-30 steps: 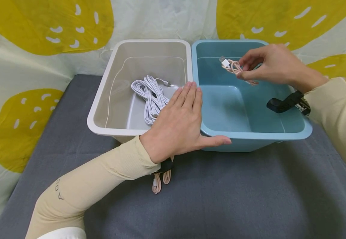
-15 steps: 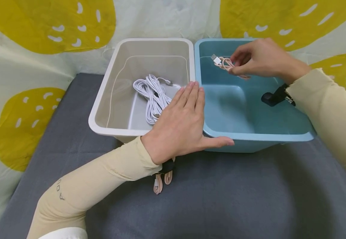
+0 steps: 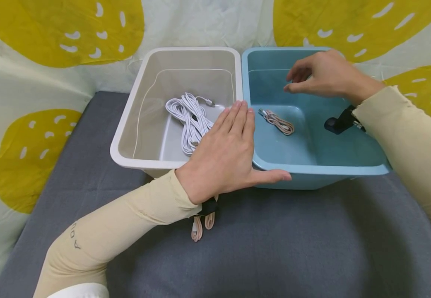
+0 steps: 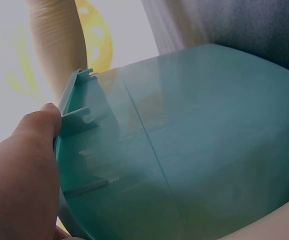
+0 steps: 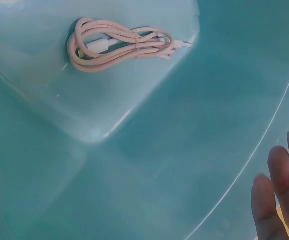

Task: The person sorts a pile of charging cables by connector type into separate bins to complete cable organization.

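My right hand (image 3: 321,78) hovers over the blue bin (image 3: 323,170), holding nothing, its thumb and fingers apart. Below it, a bundled pink USB cable (image 3: 276,122) lies on the bin's floor; the right wrist view shows its loops (image 5: 122,45) and white plugs. My left hand (image 3: 224,147) lies flat across the adjoining front rims of the blue bin and the beige bin (image 3: 146,162), fingers straight and thumb stretched to the right. In the left wrist view its thumb (image 4: 39,122) touches the blue rim. Coiled white cables (image 3: 189,122) lie inside the beige bin, partly hidden behind that hand.
More bundled pink cables (image 3: 197,229) lie on the grey cloth (image 3: 275,240) in front of the bins, partly hidden under my left wrist. A white curtain with yellow shapes (image 3: 208,25) hangs close behind both bins.
My right hand moved slightly left, then let go of the pink USB cable, which dropped to the blue bin's floor. The left hand has stayed on the rims.
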Demonstrator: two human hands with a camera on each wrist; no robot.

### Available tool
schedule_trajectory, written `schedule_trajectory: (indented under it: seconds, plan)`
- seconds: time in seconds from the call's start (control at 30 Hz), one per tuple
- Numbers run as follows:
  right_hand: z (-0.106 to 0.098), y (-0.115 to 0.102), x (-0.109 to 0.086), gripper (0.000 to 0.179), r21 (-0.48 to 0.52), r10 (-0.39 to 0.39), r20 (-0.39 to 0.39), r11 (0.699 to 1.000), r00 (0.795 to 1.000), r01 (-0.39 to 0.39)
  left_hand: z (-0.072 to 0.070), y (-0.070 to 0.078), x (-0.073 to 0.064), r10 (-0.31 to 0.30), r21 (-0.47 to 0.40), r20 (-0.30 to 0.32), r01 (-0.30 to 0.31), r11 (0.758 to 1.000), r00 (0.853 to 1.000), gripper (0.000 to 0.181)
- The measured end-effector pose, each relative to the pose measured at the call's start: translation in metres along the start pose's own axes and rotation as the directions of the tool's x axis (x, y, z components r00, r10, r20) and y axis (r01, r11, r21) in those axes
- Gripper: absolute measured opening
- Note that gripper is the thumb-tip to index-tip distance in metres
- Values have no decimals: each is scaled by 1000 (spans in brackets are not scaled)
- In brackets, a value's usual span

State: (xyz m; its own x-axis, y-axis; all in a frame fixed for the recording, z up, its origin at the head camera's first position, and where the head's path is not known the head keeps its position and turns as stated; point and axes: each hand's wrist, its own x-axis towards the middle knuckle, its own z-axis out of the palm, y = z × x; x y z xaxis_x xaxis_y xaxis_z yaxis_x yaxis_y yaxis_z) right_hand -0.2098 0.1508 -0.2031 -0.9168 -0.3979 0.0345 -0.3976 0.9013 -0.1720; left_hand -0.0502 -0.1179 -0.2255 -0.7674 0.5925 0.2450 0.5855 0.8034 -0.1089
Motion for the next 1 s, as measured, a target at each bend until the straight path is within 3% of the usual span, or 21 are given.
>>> schedule_trajectory:
  seconds: [0.23, 0.43, 0.73, 1.0]
  plan:
    - [1, 1, 0, 39, 37, 1, -12, 999, 1000, 0, 3, 0, 1, 8, -9, -40, -9, 1000, 999, 129]
    - [-3, 0, -2, 38, 63, -5, -34, 998, 999, 7, 5, 0, 6, -4, -37, -2, 4, 999, 1000, 129]
    - [-11, -17, -5, 30, 23, -143, -103, 989, 984, 146, 14, -5, 14, 1, -43, -11, -1, 999, 1000, 127]
    - [-10, -36, -19, 19, 40, -246, -153, 966, 957, 254, 20, -6, 17, -5, -71, 1, 5, 997, 1000, 126]
